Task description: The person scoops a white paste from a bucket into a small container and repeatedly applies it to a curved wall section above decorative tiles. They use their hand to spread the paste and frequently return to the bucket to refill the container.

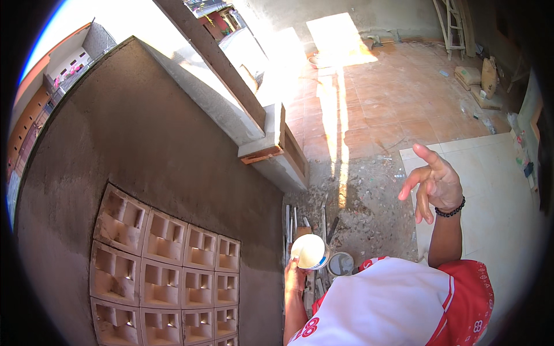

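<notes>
My left hand (294, 271) grips a small white container (308, 251) at the lower middle, beside the wall. My right hand (433, 184), wearing a dark beaded bracelet, is raised on the right with its fingers apart and loosely bent, holding nothing. Below the white container, a round bucket (340, 263) with grey contents stands on the rubble-covered ground. A grey plastered wall (190, 144) fills the left, with a grid of pinkish ventilation blocks (161, 259) set into it.
A concrete ledge (274, 138) juts from the wall. Metal strips and boards (320, 219) lie along its foot. Pale tiles (479, 202) cover the right, terracotta tiles (381, 98) the back. A ladder (453, 29) leans at the back right near sacks (487, 78).
</notes>
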Demonstrator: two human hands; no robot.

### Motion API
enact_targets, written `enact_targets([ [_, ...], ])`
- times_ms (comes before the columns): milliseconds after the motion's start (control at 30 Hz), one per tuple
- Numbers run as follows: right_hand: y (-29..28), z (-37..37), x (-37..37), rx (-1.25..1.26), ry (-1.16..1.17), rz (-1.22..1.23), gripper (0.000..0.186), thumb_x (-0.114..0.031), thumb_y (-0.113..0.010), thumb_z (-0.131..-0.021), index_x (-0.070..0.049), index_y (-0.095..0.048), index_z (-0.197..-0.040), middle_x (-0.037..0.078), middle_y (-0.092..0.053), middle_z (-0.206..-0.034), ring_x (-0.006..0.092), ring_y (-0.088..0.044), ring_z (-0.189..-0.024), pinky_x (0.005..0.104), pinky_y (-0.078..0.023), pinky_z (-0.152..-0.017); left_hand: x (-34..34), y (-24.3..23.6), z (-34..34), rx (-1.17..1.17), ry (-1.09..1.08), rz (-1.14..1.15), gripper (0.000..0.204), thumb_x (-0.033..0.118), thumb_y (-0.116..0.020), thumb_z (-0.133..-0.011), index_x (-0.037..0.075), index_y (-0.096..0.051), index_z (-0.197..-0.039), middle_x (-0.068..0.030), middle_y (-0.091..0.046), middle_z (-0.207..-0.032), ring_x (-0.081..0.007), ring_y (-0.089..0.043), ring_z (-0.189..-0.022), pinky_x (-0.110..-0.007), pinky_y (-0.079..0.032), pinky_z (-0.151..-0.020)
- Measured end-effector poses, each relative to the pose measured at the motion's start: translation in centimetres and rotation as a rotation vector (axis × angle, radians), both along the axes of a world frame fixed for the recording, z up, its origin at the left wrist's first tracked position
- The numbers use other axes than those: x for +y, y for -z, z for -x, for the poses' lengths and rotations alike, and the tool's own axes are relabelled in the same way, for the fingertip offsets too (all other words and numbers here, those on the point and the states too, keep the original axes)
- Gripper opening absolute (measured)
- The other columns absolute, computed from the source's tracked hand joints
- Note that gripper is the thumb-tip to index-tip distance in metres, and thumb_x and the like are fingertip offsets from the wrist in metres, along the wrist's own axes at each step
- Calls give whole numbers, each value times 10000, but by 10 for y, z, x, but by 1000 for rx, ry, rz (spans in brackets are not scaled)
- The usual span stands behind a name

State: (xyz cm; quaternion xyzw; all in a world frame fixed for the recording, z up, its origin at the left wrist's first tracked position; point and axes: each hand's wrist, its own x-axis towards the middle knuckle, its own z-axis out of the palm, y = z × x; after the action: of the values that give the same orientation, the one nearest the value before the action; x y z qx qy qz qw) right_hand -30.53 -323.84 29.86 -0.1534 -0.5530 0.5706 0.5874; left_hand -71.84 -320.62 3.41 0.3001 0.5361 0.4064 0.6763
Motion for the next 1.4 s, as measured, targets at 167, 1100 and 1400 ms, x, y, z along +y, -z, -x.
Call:
enact_targets([
  [167, 138, 8, 97, 458, -863, -237, 615, -289, -490, -1005, -31, -235, -1502, 343, -591, -1161, 372, -660, -983, 498, -572, -730, 7, 11, -12, -108, -62, 52, 491, 389, -610, -911, 60, -505, -1260, -102, -654, -1100, -235, -656, -852, -368, -515, -666],
  [1100, 568, -36, -193, -1455, 578, 1228, 304, -238, -472, -855, -74, -722, -799, 154, -704, -744, 279, -711, -760, 432, -566, -638, 62, 25, -130, 60, 613, 87, 497, 360, -624, -893, 103, -451, -1282, -122, -592, -1134, -277, -622, -961, -402, -531, -668],
  [1400, 601, -55, -255, -1248, 674, 1499, 283, -247, -526, -869, -21, -695, -885, 133, -705, -717, 260, -692, -588, 387, -562, -531, 64, 54, -187, -14, 886, 146, 568, 375, -645, -878, 72, -450, -1317, -151, -553, -1215, -314, -601, -1018, -438, -526, -733],
])
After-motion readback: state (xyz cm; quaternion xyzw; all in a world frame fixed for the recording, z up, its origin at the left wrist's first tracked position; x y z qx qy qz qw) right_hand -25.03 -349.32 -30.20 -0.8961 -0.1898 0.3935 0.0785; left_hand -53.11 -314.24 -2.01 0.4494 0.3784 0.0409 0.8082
